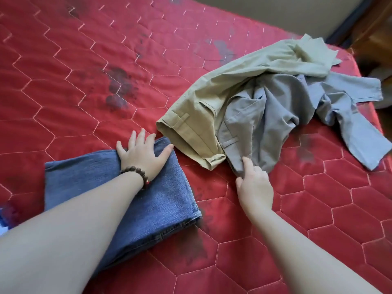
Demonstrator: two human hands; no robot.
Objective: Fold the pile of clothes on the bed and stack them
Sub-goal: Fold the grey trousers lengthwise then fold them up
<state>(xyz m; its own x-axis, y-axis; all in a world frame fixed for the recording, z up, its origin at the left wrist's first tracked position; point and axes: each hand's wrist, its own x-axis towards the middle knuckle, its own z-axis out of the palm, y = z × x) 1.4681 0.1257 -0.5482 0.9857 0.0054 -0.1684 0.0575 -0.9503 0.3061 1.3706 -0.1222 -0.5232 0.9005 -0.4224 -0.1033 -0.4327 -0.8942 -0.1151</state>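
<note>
Right grip [253, 183] pinches crumpled grey trousers [254, 124].

Red hexagon-quilted bedcover [84, 81]; blue jeans [165, 198]; khaki trousers [222, 85]; grey trousers [271, 107].

Home bedroom, red quilted bed [106, 81], loose clothes [254, 98], beige wall [275, 13]
</note>
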